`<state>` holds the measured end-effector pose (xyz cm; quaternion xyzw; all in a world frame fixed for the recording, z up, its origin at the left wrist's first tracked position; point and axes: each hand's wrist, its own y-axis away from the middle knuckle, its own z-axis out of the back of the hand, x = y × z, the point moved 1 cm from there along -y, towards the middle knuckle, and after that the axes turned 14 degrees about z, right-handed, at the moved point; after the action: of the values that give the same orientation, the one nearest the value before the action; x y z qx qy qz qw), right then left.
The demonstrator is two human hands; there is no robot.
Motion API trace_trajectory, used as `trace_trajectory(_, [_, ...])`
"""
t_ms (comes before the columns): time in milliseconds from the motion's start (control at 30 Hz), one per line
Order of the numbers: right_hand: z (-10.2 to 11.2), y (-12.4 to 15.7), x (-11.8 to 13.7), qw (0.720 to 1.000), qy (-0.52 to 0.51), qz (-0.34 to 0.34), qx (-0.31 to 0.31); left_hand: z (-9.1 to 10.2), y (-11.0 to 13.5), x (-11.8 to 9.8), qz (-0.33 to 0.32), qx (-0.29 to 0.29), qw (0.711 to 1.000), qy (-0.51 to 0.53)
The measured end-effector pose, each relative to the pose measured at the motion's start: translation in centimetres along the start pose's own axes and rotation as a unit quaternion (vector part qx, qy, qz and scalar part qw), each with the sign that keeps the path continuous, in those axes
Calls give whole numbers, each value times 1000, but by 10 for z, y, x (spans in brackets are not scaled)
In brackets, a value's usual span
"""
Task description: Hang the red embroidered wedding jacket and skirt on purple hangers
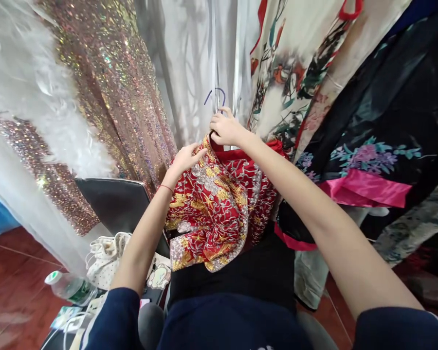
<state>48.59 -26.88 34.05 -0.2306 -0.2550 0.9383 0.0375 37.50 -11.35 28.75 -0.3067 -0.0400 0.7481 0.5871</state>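
A red embroidered jacket (219, 209) with gold and silver patterns hangs in front of me, its lower part bunched over my lap. My right hand (226, 127) is closed at the jacket's collar, around the base of a clothes hanger (221, 91). Only the hanger's thin purple hook shows above my fingers. On the jacket's left shoulder as I see it lies my left hand (187, 158), palm down, thumb apart from the fingers. Some of its fingertips are hard to make out against the cloth.
Sequined fabric (113, 73) and white feathery cloth (40, 73) hang at left, a floral dress (281, 73) and black garments (379, 107) at right. A dark chair back (113, 201), drawstring pouch (107, 260) and water bottle (71, 288) are low on the left.
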Motion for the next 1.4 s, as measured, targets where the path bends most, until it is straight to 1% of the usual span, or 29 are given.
trace_trajectory(33, [1, 8, -2, 999, -20, -13, -40, -4, -2, 3, -4, -16, 1000, 8])
trace_trajectory(67, [3, 18, -5, 994, -40, -46, -87, -7, -3, 5, -7, -27, 999, 22])
trace_trajectory(133, [6, 41, -16, 968, -89, -162, -168, -10, -7, 7, -11, -31, 998, 53])
trace_trajectory(167, [6, 52, -24, 948, -135, -229, -176, -10, -9, 7, -12, -26, 997, 68])
trace_trajectory(200, [6, 62, -32, 925, -195, -285, -156, -10, -11, 6, -15, -17, 996, 83])
trace_trajectory(233, [4, 71, -39, 903, -259, -323, -114, -10, -14, 5, -17, -6, 995, 100])
trace_trajectory(267, [1, 77, -46, 880, -327, -339, -61, -10, -17, 3, -19, 7, 992, 121])
trace_trajectory(333, [-4, 83, -54, 831, -451, -325, 28, -9, -22, 0, -15, 27, 986, 165])
trace_trajectory(367, [-7, 83, -55, 808, -497, -312, 49, -9, -24, -2, -12, 31, 983, 182])
trace_trajectory(433, [-10, 78, -52, 770, -560, -300, 57, -9, -28, -5, -12, 30, 980, 198])
trace_trajectory(467, [-12, 74, -49, 757, -578, -300, 56, -10, -29, -6, -14, 24, 980, 196])
trace_trajectory(567, [-15, 64, -36, 742, -595, -304, 48, -13, -28, -8, -7, -9, 988, 153])
trace_trajectory(633, [-17, 63, -31, 735, -603, -308, 31, -18, -19, -13, 17, -62, 993, 100])
trace_trajectory(667, [-18, 64, -30, 733, -601, -318, 17, -23, -10, -18, 33, -107, 991, 77])
trace_trajectory(733, [-20, 67, -30, 730, -587, -350, -13, -35, 13, -32, 57, -209, 975, 45])
trace_trajectory(767, [-20, 69, -30, 727, -579, -368, -26, -43, 28, -41, 58, -244, 967, 40])
trace_trajectory(800, [-20, 70, -30, 722, -574, -385, -37, -52, 43, -50, 42, -238, 970, 33])
trace_trajectory(833, [-19, 71, -29, 715, -571, -401, -49, -64, 58, -60, 16, -197, 980, 21])
trace_trajectory(867, [-18, 72, -28, 706, -570, -415, -60, -76, 71, -69, -10, -135, 991, 6])
trace_trajectory(900, [-16, 72, -26, 698, -571, -427, -70, -88, 82, -76, -27, -59, 998, -14])
trace_trajectory(933, [-15, 71, -23, 691, -572, -436, -78, -101, 90, -83, -18, 9, 999, -38])
trace_trajectory(1000, [-12, 70, -18, 680, -571, -450, -93, -124, 97, -90, 53, 119, 987, -93])
trace_trajectory(1033, [-11, 69, -15, 677, -570, -454, -99, -133, 96, -92, 97, 156, 976, -116])
trace_trajectory(1067, [-11, 69, -14, 676, -570, -456, -105, -141, 93, -92, 138, 176, 965, -134])
trace_trajectory(1100, [-11, 69, -12, 676, -569, -456, -108, -147, 88, -91, 175, 183, 956, -148])
trace_trajectory(1167, [-11, 70, -11, 677, -570, -452, -108, -152, 77, -85, 235, 167, 943, -164])
trace_trajectory(1233, [-12, 72, -11, 679, -575, -444, -109, -148, 69, -72, 275, 145, 934, -175])
trace_trajectory(1300, [-13, 74, -13, 678, -579, -439, -111, -133, 66, -51, 299, 133, 927, -183])
trace_trajectory(1400, [-14, 76, -16, 680, -577, -439, -109, -93, 70, -14, 318, 99, 923, -193])
